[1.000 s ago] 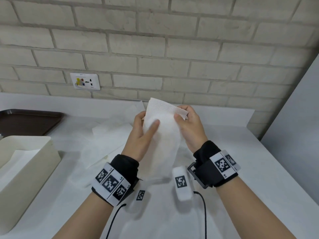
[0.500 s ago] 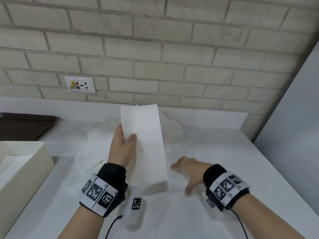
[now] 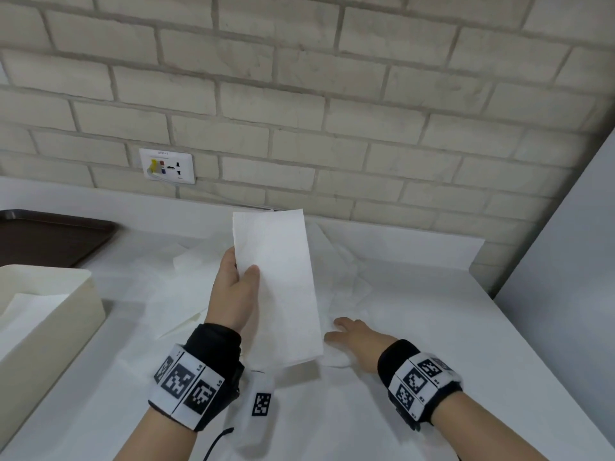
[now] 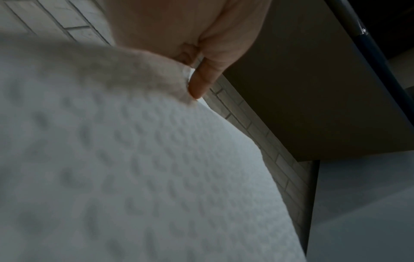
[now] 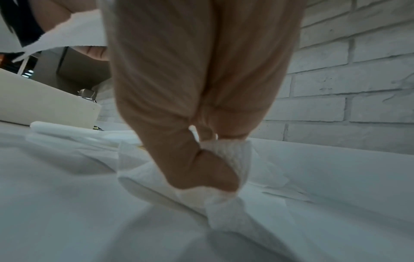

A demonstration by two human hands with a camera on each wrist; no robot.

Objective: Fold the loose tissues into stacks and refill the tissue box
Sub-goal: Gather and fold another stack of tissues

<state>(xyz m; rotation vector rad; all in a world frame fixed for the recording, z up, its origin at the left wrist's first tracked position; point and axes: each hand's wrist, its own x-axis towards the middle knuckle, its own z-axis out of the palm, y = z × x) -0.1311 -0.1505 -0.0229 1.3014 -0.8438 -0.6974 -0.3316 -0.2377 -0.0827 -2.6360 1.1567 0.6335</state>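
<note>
A folded white tissue (image 3: pixel 276 287) stands upright above the table, gripped by my left hand (image 3: pixel 238 281) with the thumb on its near face. The left wrist view shows the same embossed tissue (image 4: pixel 134 168) under the thumb. Low on the table to the right, my right hand (image 3: pixel 346 331) pinches a loose tissue (image 5: pixel 226 157) between thumb and fingers, bunching it. More loose tissues (image 3: pixel 199 261) lie spread over the table behind my hands. The cream tissue box (image 3: pixel 50 314) sits open at the left, with white tissue inside.
A dark brown tray (image 3: pixel 50 234) lies at the back left. A brick wall with a socket plate (image 3: pixel 166 166) runs along the back of the white table (image 3: pixel 432 327). A grey panel (image 3: pixel 565 261) stands along the right edge.
My right hand let go of the folded tissue, dropped to the table on the right and took hold of a loose tissue. The left hand keeps the folded tissue upright.
</note>
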